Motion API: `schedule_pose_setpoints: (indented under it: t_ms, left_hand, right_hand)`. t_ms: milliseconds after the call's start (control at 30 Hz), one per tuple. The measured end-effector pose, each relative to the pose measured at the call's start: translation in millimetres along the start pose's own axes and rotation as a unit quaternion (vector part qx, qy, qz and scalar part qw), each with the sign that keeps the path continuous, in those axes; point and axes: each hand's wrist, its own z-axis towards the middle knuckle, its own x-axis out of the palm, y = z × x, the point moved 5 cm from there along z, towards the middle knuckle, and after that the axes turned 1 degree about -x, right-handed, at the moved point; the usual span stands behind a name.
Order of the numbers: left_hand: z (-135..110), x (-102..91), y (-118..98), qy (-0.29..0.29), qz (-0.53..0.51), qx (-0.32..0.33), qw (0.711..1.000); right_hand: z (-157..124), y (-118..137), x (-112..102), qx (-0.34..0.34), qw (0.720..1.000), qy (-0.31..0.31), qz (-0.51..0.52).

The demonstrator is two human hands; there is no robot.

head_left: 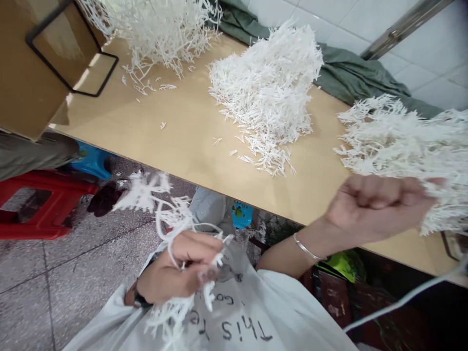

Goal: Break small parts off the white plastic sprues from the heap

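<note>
My left hand [192,268] is closed over my lap, gripping a string of white branching sprigs [170,312]. One part of this string trails above the hand and bends over the wrist, and another hangs below it. My right hand [383,202] is also closed, with its fingers curled in and blurred at the tips; what they pinch, if anything, is hidden. It is held in front of a heap of white sprigs [405,141] on the right of the table. A pile of short loose sprigs [268,87] lies in the middle.
Another white tangle [164,34] is at the table's [175,126] back left, near a black wire frame [69,90] and cardboard [29,73]. Green cloth [351,73] runs along the tiled wall. A red stool [40,204] stands left; a white cord [402,300] crosses at lower right.
</note>
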Motion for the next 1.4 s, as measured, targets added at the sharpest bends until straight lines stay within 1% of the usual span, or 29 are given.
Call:
schedule_pose_setpoints:
  t_ms: [33, 67, 100, 133, 167, 200, 233, 267, 300, 333, 367, 400, 433, 467, 533, 600, 667, 767, 867, 933, 1000, 1067, 1133, 1200, 1233, 1267, 1333, 1400]
  left_hand:
    - [-1.9, -5.9, 0.1, -0.045, 0.012, -0.008, 0.999]
    - [-2.1, -11.1, 0.5, -0.086, 0.020, -0.018, 0.996]
    - [-0.8, -15.3, 1.2, -0.121, 0.026, -0.031, 0.992]
    - [2.0, -18.3, 2.0, -0.147, 0.028, -0.041, 0.988]
    - [5.6, -20.3, 2.8, -0.166, 0.027, -0.047, 0.985]
    - [9.3, -21.8, 3.7, -0.180, 0.025, -0.052, 0.982]
    - [12.7, -23.2, 4.6, -0.194, 0.025, -0.053, 0.979]
    - [15.1, -24.8, 5.5, -0.209, 0.027, -0.054, 0.976]
    - [16.5, -26.7, 6.4, -0.226, 0.029, -0.054, 0.972]
    - [16.9, -28.6, 7.1, -0.243, 0.034, -0.054, 0.968]
    - [16.8, -30.4, 7.5, -0.257, 0.040, -0.052, 0.964]
    - [16.3, -31.8, 7.4, -0.270, 0.046, -0.048, 0.961]
    - [15.7, -32.6, 6.9, -0.279, 0.052, -0.042, 0.958]
    - [15.3, -32.7, 6.5, -0.283, 0.054, -0.037, 0.957]
    - [14.2, -32.2, 5.8, -0.295, 0.052, -0.024, 0.954]
    - [12.9, -31.7, 5.8, -0.312, 0.046, -0.011, 0.949]
    - [11.5, -31.6, 6.7, -0.323, 0.043, -0.001, 0.945]
    - [10.4, -31.7, 9.0, -0.311, 0.042, 0.000, 0.950]
    - [10.3, -29.7, 6.7, -0.272, 0.070, 0.014, 0.960]
    - [10.0, -26.5, 5.2, -0.257, 0.091, 0.014, 0.962]
    - [9.3, -22.8, 5.9, -0.263, 0.088, 0.005, 0.961]
    - [8.3, -20.5, 8.4, -0.287, 0.054, -0.001, 0.956]
    - [7.5, -20.7, 11.7, -0.316, 0.026, -0.007, 0.948]
    - [8.1, -21.7, 15.8, -0.316, 0.028, -0.038, 0.948]
    - [9.2, -21.7, 17.2, -0.298, 0.038, -0.055, 0.952]
    - [10.7, -20.9, 18.3, -0.269, 0.048, -0.071, 0.959]
    - [13.8, -17.2, 18.6, -0.197, 0.059, -0.084, 0.975]
    - [16.8, -12.5, 16.9, -0.139, 0.057, -0.072, 0.986]
  right_hand:
    - [9.0, 8.6, -17.7, -0.092, 0.993, -0.070, 0.003]
    - [11.8, 17.3, -36.6, -0.217, 0.957, -0.190, -0.035]
    - [16.3, 16.5, -43.5, -0.261, 0.929, -0.237, -0.113]
    - [21.4, 12.0, -43.7, -0.282, 0.899, -0.257, -0.212]
    - [28.7, 2.7, -37.8, -0.265, 0.876, -0.238, -0.326]
    - [36.6, -10.6, -28.6, -0.220, 0.855, -0.185, -0.433]
    - [40.7, -22.8, -18.6, -0.186, 0.829, -0.132, -0.511]
    - [40.4, -30.8, -8.6, -0.176, 0.809, -0.094, -0.553]
    - [36.7, -35.1, 1.4, -0.176, 0.806, -0.065, -0.561]
    - [30.0, -35.4, 11.2, -0.187, 0.821, -0.044, -0.538]
    - [21.3, -33.6, 21.6, -0.199, 0.847, -0.015, -0.494]
    - [11.3, -30.6, 32.4, -0.210, 0.874, 0.026, -0.437]
    - [0.9, -27.6, 43.2, -0.215, 0.895, 0.075, -0.383]
    - [-8.9, -25.2, 53.2, -0.214, 0.908, 0.124, -0.338]
    - [-24.1, -23.3, 68.2, -0.208, 0.914, 0.198, -0.285]
    - [-30.5, -26.9, 75.4, -0.185, 0.920, 0.236, -0.253]
    - [-31.2, -33.9, 78.1, -0.145, 0.928, 0.259, -0.225]
    - [-30.9, -39.8, 79.9, -0.110, 0.933, 0.276, -0.205]
    - [-32.5, -39.0, 81.5, -0.113, 0.933, 0.270, -0.211]
    - [-33.5, -38.3, 81.7, -0.121, 0.934, 0.257, -0.219]
    - [-34.1, -38.0, 81.1, -0.130, 0.935, 0.242, -0.225]
    - [-34.5, -36.3, 80.3, -0.150, 0.931, 0.224, -0.245]
    - [-35.1, -31.7, 79.3, -0.185, 0.921, 0.202, -0.275]
    - [-35.3, -28.0, 78.5, -0.195, 0.920, 0.199, -0.277]
    - [-34.7, -28.2, 77.7, -0.176, 0.928, 0.207, -0.256]
    - [-33.8, -30.3, 76.4, -0.138, 0.940, 0.220, -0.222]
    - [-32.4, -38.3, 72.8, -0.029, 0.962, 0.240, -0.127]
    - [-31.8, -46.1, 68.5, 0.065, 0.970, 0.233, -0.032]
